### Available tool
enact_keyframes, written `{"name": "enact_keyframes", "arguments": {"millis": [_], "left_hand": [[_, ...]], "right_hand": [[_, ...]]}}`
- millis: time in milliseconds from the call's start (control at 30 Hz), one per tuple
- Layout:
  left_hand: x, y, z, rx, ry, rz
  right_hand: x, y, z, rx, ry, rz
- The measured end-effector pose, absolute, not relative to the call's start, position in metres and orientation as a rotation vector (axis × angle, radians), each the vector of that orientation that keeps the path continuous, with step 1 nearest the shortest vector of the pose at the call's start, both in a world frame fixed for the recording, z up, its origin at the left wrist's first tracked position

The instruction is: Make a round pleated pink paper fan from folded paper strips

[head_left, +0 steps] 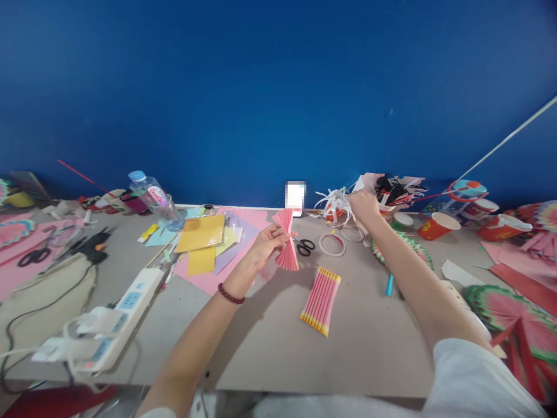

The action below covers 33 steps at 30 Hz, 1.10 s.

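My left hand [268,242] pinches a pink pleated paper fan [287,239] at its waist and holds it above the grey table [369,342]. My right hand [364,206] reaches to the far edge and closes into a heap of white paper strips [334,203]; what its fingers hold is hidden. A second pleated pink strip with yellow ends [321,300] lies flat on the table between my arms. Black scissors [305,247] lie just behind the fan, beside a tape ring [332,244].
Coloured paper sheets [206,241] and a tipped water bottle [153,198] lie at the back left, a power strip [126,313] with cables at the left. Red paper cups [437,225] and finished paper fans [505,307] crowd the right. A blue wall rises behind.
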State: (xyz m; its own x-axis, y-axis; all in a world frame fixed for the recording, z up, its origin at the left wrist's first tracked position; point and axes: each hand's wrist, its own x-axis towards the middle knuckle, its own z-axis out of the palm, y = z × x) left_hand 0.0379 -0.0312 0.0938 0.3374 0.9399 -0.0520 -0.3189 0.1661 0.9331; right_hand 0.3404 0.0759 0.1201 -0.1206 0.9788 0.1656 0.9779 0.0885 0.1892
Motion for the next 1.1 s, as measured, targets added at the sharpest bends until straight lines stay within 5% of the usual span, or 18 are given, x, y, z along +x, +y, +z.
{"name": "enact_keyframes", "arguments": {"millis": [567, 867, 1100], "left_hand": [[0.042, -0.035, 0.089, 0.995, 0.835, 0.985], [0.038, -0.039, 0.094, 0.937, 0.723, 0.861], [0.047, -0.042, 0.091, 1.283, 0.753, 1.008]], "right_hand": [[0.328, 0.039, 0.121, 2.688, 2.407, 0.563], [0.291, -0.075, 0.082, 2.008, 2.703, -0.608], [0.273, -0.141, 0.058, 2.281, 2.242, -0.394]]}}
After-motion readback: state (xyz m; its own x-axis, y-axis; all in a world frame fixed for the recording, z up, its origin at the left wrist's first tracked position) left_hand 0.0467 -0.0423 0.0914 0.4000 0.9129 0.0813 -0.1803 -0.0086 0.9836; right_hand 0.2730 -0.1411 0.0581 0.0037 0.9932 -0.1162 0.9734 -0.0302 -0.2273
